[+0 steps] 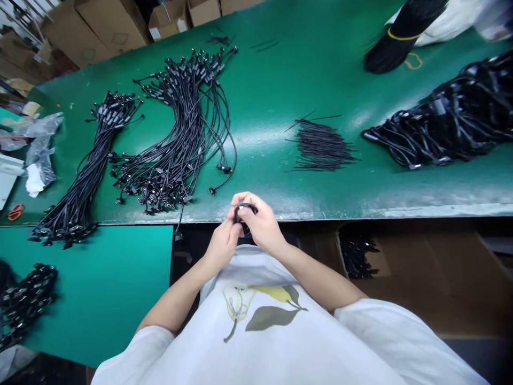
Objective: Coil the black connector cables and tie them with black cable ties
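A short black cable, bent into a loop, is between my hands just off the table's front edge. My right hand closes around the upper part of the loop, thumb against fingers. Lower and to the left, my left hand pinches at the loop's bottom, its fingertips partly hidden. Beyond my hands to the left lies a large spread bundle of black cables with small connectors at both ends. To the right is a flat pile of thin black ties.
Another cable bundle lies further left. At the right are a heap of coiled cables and a thick bunch of long black ties with a yellow band. Orange-handled scissors sit far left. Below the table, a cardboard box holds black pieces.
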`<state>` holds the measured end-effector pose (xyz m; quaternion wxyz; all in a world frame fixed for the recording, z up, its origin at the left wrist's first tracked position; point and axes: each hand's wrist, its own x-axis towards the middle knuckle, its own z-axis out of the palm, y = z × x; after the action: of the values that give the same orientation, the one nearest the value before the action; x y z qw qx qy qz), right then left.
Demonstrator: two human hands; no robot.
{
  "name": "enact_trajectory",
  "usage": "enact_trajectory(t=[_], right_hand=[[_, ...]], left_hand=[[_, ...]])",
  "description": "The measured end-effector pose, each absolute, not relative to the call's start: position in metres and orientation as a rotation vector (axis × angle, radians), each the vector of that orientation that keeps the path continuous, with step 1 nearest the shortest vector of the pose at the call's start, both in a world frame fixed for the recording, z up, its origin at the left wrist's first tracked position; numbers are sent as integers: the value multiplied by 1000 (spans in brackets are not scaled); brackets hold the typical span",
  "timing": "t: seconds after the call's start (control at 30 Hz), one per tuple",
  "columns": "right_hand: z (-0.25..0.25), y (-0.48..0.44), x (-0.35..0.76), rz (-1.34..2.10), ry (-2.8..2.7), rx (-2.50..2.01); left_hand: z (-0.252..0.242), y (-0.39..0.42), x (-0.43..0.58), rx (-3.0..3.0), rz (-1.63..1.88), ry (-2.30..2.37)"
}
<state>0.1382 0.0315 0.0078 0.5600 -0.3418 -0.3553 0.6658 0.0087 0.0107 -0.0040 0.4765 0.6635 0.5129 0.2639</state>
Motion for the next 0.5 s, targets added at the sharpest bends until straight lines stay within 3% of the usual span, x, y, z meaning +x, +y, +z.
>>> enact_trajectory(t=[0.13, 0.33, 0.5], right_hand=[[9, 38, 133, 1554, -766, -808], [26, 54, 143, 1970, -657, -650], [24, 62, 149, 1961, -550, -594]], left_hand=[[-12, 10, 13, 1539, 652, 1136], [2, 5, 23, 824, 565, 827], [21, 1, 29, 589, 591, 783]])
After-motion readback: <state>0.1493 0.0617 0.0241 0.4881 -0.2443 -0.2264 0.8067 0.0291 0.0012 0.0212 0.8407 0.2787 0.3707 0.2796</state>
